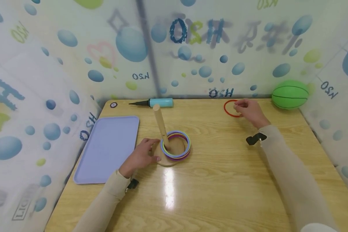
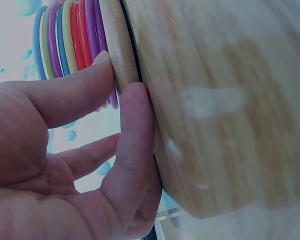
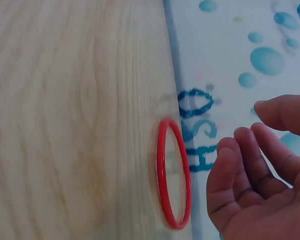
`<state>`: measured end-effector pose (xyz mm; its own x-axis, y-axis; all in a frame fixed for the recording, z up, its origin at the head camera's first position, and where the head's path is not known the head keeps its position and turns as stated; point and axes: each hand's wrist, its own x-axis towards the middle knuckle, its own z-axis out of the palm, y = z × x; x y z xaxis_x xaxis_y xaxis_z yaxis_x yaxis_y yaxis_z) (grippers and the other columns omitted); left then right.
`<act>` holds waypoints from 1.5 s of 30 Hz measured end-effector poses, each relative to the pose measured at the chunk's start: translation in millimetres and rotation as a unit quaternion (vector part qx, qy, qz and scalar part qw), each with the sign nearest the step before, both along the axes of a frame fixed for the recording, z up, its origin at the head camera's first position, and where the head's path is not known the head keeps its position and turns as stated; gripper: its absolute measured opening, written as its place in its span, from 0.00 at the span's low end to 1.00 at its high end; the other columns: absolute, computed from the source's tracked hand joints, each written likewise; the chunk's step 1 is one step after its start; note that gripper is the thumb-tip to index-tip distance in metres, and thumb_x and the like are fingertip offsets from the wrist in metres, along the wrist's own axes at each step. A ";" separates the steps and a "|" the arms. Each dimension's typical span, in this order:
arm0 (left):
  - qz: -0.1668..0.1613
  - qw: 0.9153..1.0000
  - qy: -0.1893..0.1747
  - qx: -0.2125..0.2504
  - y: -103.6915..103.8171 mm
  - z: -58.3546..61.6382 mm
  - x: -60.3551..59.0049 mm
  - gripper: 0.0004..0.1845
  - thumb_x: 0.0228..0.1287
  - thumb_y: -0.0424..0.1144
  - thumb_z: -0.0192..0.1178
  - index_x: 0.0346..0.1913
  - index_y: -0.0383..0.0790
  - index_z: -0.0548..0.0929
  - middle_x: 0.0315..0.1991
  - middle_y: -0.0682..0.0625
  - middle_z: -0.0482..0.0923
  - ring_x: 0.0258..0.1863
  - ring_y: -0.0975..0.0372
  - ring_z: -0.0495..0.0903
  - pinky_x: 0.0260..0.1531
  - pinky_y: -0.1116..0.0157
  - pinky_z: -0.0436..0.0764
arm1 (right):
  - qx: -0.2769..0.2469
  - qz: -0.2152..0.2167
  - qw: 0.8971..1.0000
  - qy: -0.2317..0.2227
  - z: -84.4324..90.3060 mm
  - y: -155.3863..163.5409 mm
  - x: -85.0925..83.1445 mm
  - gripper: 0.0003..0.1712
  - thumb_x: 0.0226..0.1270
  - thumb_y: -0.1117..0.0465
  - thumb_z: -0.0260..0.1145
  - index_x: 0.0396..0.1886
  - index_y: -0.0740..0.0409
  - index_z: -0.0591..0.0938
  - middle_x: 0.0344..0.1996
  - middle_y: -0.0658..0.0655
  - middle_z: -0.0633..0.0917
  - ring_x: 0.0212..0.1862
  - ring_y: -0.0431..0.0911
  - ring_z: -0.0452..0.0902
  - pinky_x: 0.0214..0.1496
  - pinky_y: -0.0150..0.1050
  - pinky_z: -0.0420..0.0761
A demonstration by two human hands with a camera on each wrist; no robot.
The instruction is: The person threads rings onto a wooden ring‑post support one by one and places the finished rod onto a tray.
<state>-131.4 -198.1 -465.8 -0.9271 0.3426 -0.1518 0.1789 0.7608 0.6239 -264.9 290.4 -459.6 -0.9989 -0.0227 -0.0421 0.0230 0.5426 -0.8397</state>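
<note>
A wooden ring-toss stand, with an upright peg on a round base, stands left of the table's middle. Several coloured rings lie stacked around the peg; the left wrist view shows blue, yellow, purple and red ones. My left hand grips the base's left edge, thumb and fingers spread along its rim. Near the back edge lies a red ring, flat on the table. My right hand hovers just beside it, fingers loosely bent. In the right wrist view that hand looks apart from the ring.
A lavender tray lies on the left of the table. Behind the stand is a blue hand pump with a black nozzle. A green ball sits at the back right corner. Patterned curtains enclose the table.
</note>
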 end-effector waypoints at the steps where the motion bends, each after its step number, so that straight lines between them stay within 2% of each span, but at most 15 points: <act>1: -0.001 1.000 0.001 -0.002 -0.1 -0.2 0.4 0.41 0.62 0.38 0.77 0.77 0.37 0.72 0.62 0.33 0.73 0.55 0.45 0.78 0.56 0.47 0.80 | 0.001 -0.003 1.000 0.002 -1.5 4.1 -2.5 0.27 0.81 0.47 0.62 0.65 0.63 0.79 0.55 0.61 0.83 0.54 0.51 0.80 0.46 0.31 0.86; 6: -0.002 1.000 0.004 -0.004 -0.3 -1.5 1.0 0.41 0.62 0.39 0.77 0.76 0.37 0.72 0.61 0.34 0.73 0.54 0.46 0.79 0.56 0.48 0.81 | 0.001 -0.027 1.000 0.010 -7.6 23.1 -12.6 0.29 0.81 0.44 0.61 0.66 0.63 0.79 0.52 0.56 0.82 0.55 0.58 0.79 0.47 0.38 0.86; 9: -0.007 1.000 0.011 -0.002 -0.1 -2.3 0.8 0.41 0.62 0.39 0.78 0.76 0.37 0.73 0.60 0.34 0.73 0.53 0.46 0.79 0.55 0.48 0.81 | 0.012 -0.047 0.999 0.009 -9.9 31.4 -17.6 0.30 0.81 0.44 0.61 0.66 0.63 0.79 0.52 0.56 0.82 0.51 0.53 0.79 0.47 0.36 0.85; 14: -0.005 1.000 0.013 0.000 -0.7 -2.0 1.1 0.41 0.61 0.38 0.78 0.75 0.36 0.73 0.60 0.34 0.73 0.53 0.46 0.79 0.55 0.48 0.81 | 0.035 -0.070 0.997 -0.010 -14.6 40.3 -26.2 0.30 0.81 0.47 0.61 0.68 0.64 0.77 0.58 0.64 0.79 0.49 0.49 0.77 0.42 0.30 0.81; 18: -0.001 1.000 0.007 -0.002 -0.9 -1.6 1.3 0.41 0.62 0.39 0.78 0.76 0.37 0.72 0.60 0.34 0.73 0.54 0.47 0.79 0.56 0.48 0.81 | 0.068 -0.071 0.995 -0.034 -23.3 50.8 -33.5 0.31 0.81 0.47 0.60 0.71 0.65 0.76 0.64 0.70 0.77 0.59 0.58 0.75 0.59 0.44 0.81; 21: 0.002 1.000 0.001 -0.006 -1.2 -3.1 0.6 0.41 0.62 0.39 0.77 0.76 0.38 0.72 0.61 0.35 0.73 0.54 0.47 0.78 0.56 0.48 0.81 | 0.085 -0.063 0.993 -0.050 -26.5 54.4 -36.5 0.30 0.80 0.50 0.61 0.71 0.66 0.76 0.67 0.72 0.77 0.67 0.64 0.70 0.72 0.60 0.71; 23: 0.003 1.000 0.000 -0.007 -1.4 -3.9 0.1 0.41 0.63 0.40 0.77 0.77 0.39 0.72 0.61 0.35 0.73 0.55 0.47 0.79 0.57 0.47 0.81 | 0.093 -0.057 0.992 -0.057 -26.5 53.5 -37.8 0.30 0.79 0.52 0.63 0.70 0.67 0.77 0.67 0.72 0.77 0.67 0.65 0.69 0.74 0.61 0.69; 28: 0.005 1.000 0.001 -0.009 -1.6 -2.5 0.3 0.41 0.62 0.40 0.77 0.77 0.38 0.72 0.61 0.35 0.73 0.55 0.47 0.79 0.56 0.47 0.81 | 0.144 -0.047 0.986 -0.065 -27.4 49.7 -44.1 0.27 0.75 0.56 0.66 0.65 0.70 0.79 0.63 0.73 0.79 0.63 0.66 0.72 0.70 0.63 0.73; 32: 0.002 1.000 0.004 -0.008 -1.7 -2.1 0.6 0.41 0.62 0.39 0.77 0.76 0.37 0.72 0.61 0.35 0.73 0.54 0.46 0.79 0.56 0.47 0.81 | 0.195 -0.025 0.978 -0.069 -27.4 47.8 -48.4 0.23 0.71 0.60 0.65 0.60 0.70 0.84 0.58 0.73 0.83 0.59 0.66 0.76 0.65 0.63 0.77; 35: 0.001 1.000 0.003 -0.007 -0.8 -1.9 0.3 0.41 0.62 0.39 0.78 0.76 0.37 0.72 0.61 0.35 0.73 0.54 0.47 0.79 0.56 0.48 0.81 | 0.209 0.001 0.975 -0.072 -25.6 48.4 -49.6 0.22 0.69 0.61 0.65 0.57 0.70 0.86 0.52 0.71 0.87 0.55 0.64 0.78 0.60 0.60 0.80; 38: -0.003 1.000 0.005 -0.006 0.1 -1.6 0.4 0.41 0.62 0.39 0.78 0.76 0.36 0.72 0.60 0.34 0.74 0.53 0.47 0.79 0.56 0.48 0.81 | 0.191 0.021 0.977 -0.089 -21.0 48.0 -47.4 0.21 0.70 0.61 0.65 0.57 0.70 0.86 0.43 0.67 0.90 0.46 0.57 0.83 0.51 0.51 0.83; 40: -0.004 1.000 0.004 -0.006 0.4 -1.3 0.5 0.41 0.61 0.38 0.78 0.76 0.36 0.73 0.60 0.34 0.73 0.53 0.46 0.79 0.56 0.48 0.81 | 0.159 0.029 0.981 -0.109 -17.0 47.2 -44.5 0.21 0.73 0.61 0.65 0.59 0.70 0.85 0.38 0.64 0.90 0.39 0.51 0.85 0.45 0.44 0.84; 43: -0.001 1.000 0.004 -0.008 0.1 -1.5 0.2 0.41 0.61 0.39 0.78 0.76 0.37 0.72 0.61 0.34 0.73 0.53 0.46 0.79 0.56 0.48 0.81 | 0.106 0.030 0.984 -0.137 -12.6 45.5 -40.1 0.22 0.76 0.60 0.64 0.62 0.71 0.82 0.36 0.59 0.89 0.33 0.45 0.86 0.38 0.37 0.86; 45: -0.001 1.000 0.005 -0.009 -0.3 -2.0 -0.3 0.41 0.61 0.39 0.78 0.76 0.37 0.72 0.61 0.35 0.73 0.53 0.47 0.79 0.56 0.48 0.81 | 0.072 0.031 0.985 -0.151 -10.8 44.6 -37.5 0.23 0.78 0.61 0.64 0.65 0.71 0.80 0.38 0.58 0.88 0.32 0.42 0.86 0.38 0.35 0.88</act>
<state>-131.7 -198.4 -467.8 -0.9281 0.3411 -0.1494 0.1857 0.7716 0.6084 -302.5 334.9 -470.4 -0.9372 -0.0549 -0.3443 0.2233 0.6640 -0.7136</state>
